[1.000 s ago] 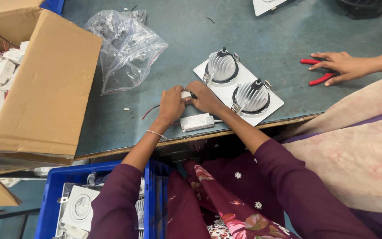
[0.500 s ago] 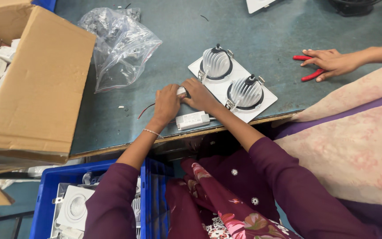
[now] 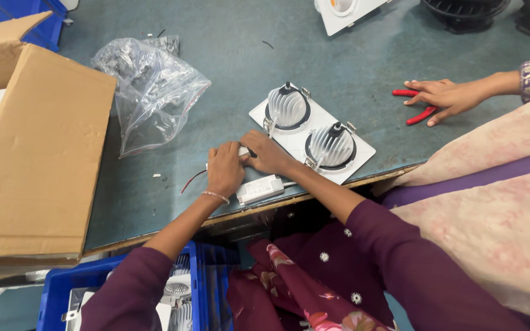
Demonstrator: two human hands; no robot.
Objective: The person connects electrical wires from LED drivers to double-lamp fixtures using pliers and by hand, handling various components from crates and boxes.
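Head view: both of the person's hands meet at the near edge of the grey-green bench (image 3: 363, 67), just left of a white twin downlight fixture (image 3: 311, 131) that lies face down with its two ribbed heat sinks up. The left hand (image 3: 225, 171) is curled, its fingers closed on a small white connector piece (image 3: 241, 151) whose far end shows between the two hands; the right hand (image 3: 269, 153) is closed on the same piece from the other side, thumb and fingers pinching. A small white driver box (image 3: 260, 189) lies on the bench just below the hands, touching neither that I can tell, and a thin red and black wire (image 3: 190, 181) trails out to the left of the left hand.

The step in hand looks like joining or seating the fixture's wiring at that connector. The next move would call for a steady pinch and a straight push, since the parts are small and the fingers hide the joint.

To the left lie a crumpled clear plastic bag (image 3: 151, 92) and an open cardboard box (image 3: 38, 159). A blue crate (image 3: 56, 294) with more fixtures sits below the bench edge. A co-worker's hand (image 3: 446, 98) rests on red-handled pliers (image 3: 415, 105), well apart to the right.
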